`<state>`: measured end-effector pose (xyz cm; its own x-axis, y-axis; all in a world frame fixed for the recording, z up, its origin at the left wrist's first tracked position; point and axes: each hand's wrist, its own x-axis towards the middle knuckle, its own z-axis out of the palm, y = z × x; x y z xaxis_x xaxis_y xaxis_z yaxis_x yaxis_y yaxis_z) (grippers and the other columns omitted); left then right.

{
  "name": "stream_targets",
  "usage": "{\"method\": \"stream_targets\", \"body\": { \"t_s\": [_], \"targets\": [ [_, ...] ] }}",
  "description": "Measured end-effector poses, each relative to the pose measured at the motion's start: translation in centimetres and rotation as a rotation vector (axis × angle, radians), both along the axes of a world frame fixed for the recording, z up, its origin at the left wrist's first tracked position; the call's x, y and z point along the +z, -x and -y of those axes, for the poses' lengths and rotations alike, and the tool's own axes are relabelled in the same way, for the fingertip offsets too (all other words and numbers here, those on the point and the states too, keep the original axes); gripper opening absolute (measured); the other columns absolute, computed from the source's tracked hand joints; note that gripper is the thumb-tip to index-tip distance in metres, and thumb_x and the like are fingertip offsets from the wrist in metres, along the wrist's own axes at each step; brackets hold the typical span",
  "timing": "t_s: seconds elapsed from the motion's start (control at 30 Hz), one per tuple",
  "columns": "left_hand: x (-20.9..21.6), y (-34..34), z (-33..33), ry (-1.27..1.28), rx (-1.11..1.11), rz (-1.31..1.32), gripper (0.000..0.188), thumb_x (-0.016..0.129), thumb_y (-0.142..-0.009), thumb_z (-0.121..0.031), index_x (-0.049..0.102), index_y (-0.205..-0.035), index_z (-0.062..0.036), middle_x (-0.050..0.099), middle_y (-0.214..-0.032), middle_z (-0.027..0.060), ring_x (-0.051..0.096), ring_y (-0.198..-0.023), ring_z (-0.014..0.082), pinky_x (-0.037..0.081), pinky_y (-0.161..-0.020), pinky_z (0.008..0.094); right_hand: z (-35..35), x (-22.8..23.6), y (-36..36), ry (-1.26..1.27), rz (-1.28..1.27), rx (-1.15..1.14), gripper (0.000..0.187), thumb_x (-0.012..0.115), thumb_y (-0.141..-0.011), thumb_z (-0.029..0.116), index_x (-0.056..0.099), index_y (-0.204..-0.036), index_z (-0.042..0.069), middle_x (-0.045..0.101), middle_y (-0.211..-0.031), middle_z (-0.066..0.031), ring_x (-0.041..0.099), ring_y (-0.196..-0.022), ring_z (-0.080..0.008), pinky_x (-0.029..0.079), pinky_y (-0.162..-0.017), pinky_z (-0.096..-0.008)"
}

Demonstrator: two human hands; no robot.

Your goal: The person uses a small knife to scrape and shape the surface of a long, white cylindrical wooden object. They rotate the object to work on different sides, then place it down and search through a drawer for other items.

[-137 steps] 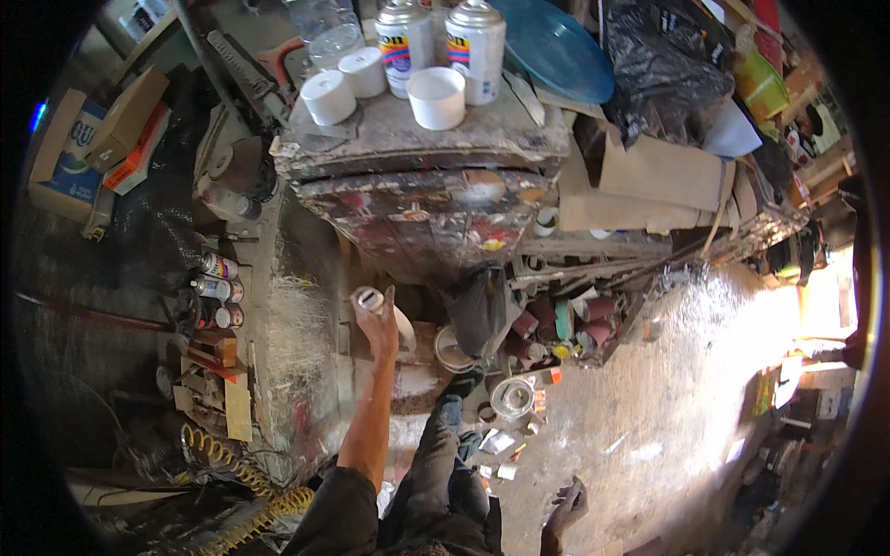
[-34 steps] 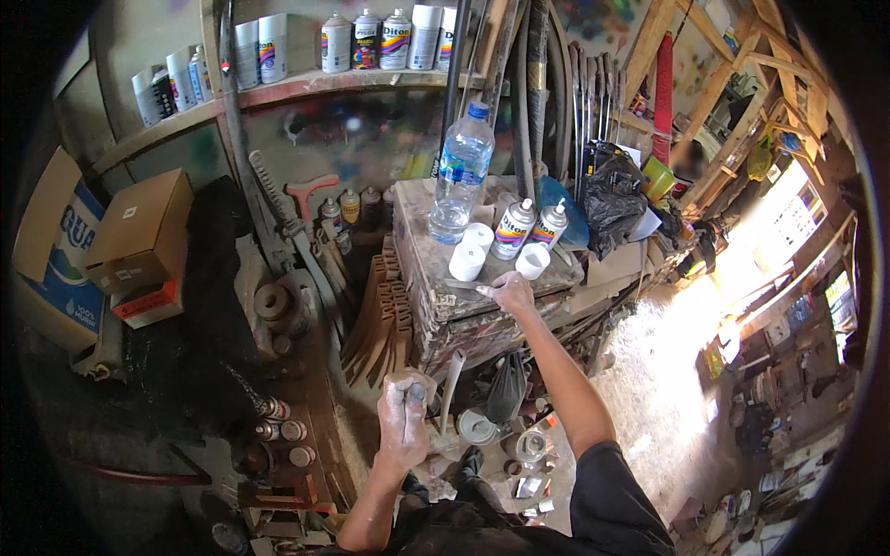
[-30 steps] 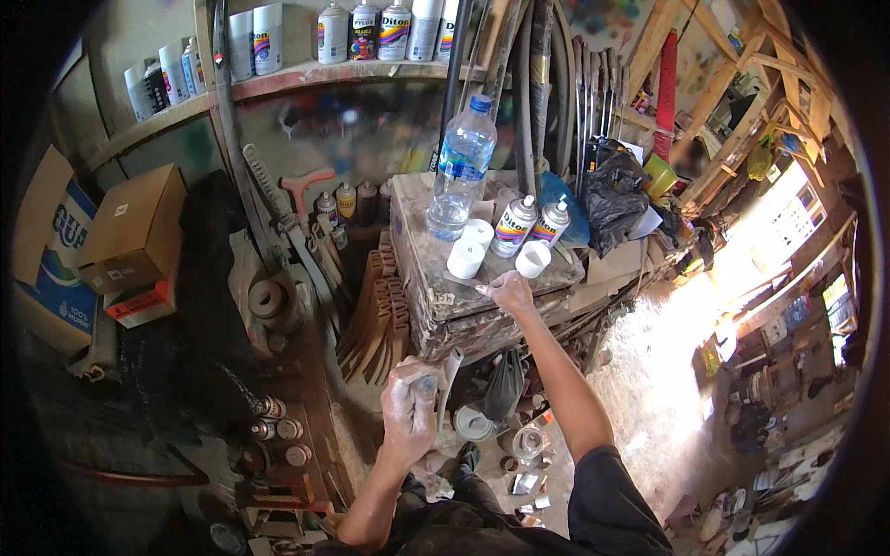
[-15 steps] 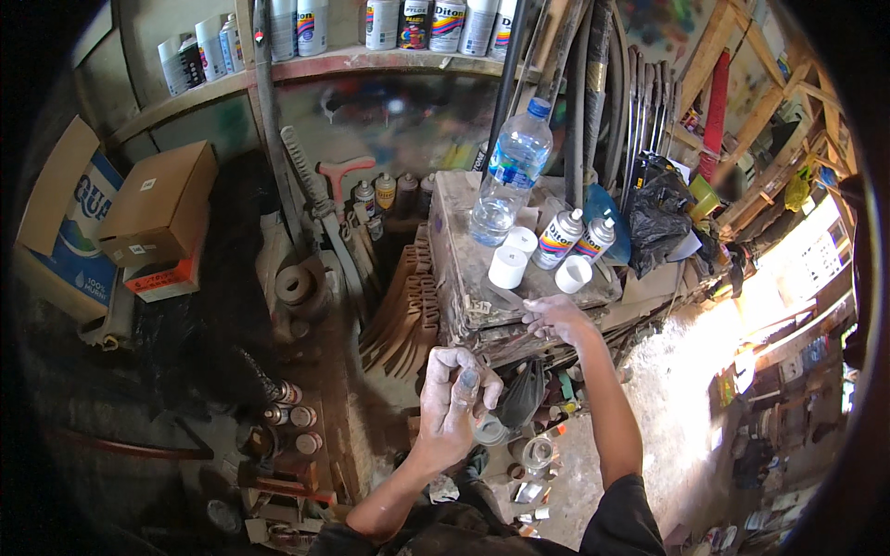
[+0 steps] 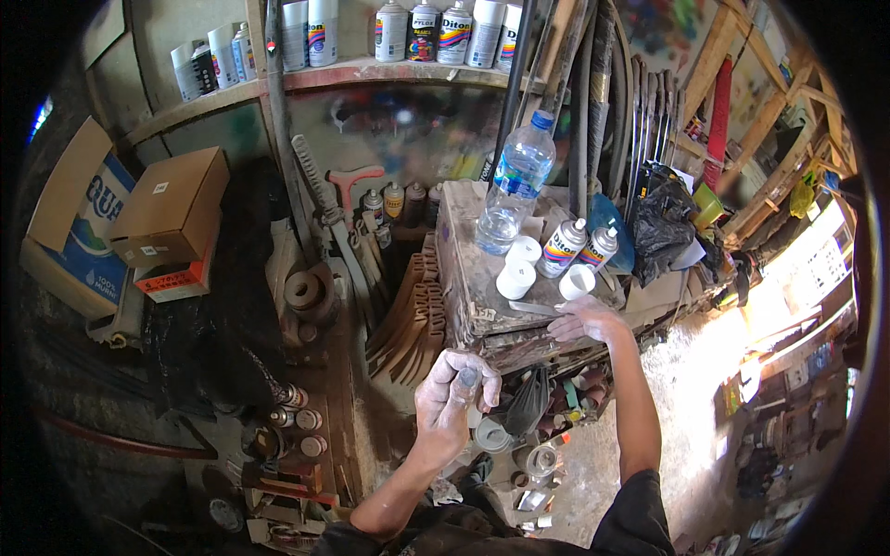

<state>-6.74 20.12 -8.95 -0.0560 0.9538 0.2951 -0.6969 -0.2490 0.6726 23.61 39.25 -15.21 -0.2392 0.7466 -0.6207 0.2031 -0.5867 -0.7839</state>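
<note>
My left hand (image 5: pixel 450 408), dusted white, is curled closed with a grey patch at the thumb; whether that is smeared paste or a small piece held there I cannot make out. Beside the front edge of a worn wooden chest (image 5: pixel 461 278), my right hand (image 5: pixel 591 321) has its fingers stretched out to the left. Just above those fingers a thin flat strip (image 5: pixel 535 309) lies along the chest's top. Nearby stand white caps (image 5: pixel 515 278), one open white cap (image 5: pixel 577 282), two spray cans (image 5: pixel 561 248) and a partly filled water bottle (image 5: pixel 517 185).
Curved wooden pieces (image 5: pixel 408 324) lean left of the chest. More spray cans (image 5: pixel 454 35) line a shelf above. Cardboard boxes (image 5: pixel 171 204) sit at the left. A black plastic bag (image 5: pixel 663 227) lies at the right, and tubs (image 5: pixel 542 461) stand on the floor below.
My right hand has shifted right, its fingers now straighter. The flat strip has also moved right along the chest's edge. My left hand stays curled. The whole view has shifted slightly.
</note>
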Motion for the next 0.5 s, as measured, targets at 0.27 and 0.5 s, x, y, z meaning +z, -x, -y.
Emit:
{"method": "stream_targets", "body": {
  "t_s": [0.27, 0.5],
  "targets": [
    [0.3, 0.5, 0.1, 0.000, -0.036, -0.037, 0.012, 0.051, -0.102, -0.012, 0.052, -0.106, -0.0012, 0.063, -0.090, 0.0105, 0.060, -0.079, 0.0136, 0.051, -0.074, 0.0277, 0.6, 1.9, -1.4, -0.230, 0.335, 0.096, 0.030, 0.059, -0.094, 0.015, 0.056, -0.109, -0.010, 0.069, -0.095, -0.0270, 0.072, -0.084, -0.0315, 0.062, -0.071, -0.0378],
    [-0.1, 0.5, -0.3, 0.017, -0.044, 0.029, 0.011, 0.062, -0.095, -0.004, 0.060, -0.102, 0.0036, 0.063, -0.098, 0.0106, 0.066, -0.090, 0.0203, 0.056, -0.089, 0.0406, 1.2, 2.3, -0.5, -0.348, 0.447, 0.110, 0.036, 0.056, -0.095, 0.017, 0.053, -0.114, -0.014, 0.068, -0.091, -0.0285, 0.072, -0.076, -0.0323, 0.061, -0.065, -0.0378]
  ]
}}
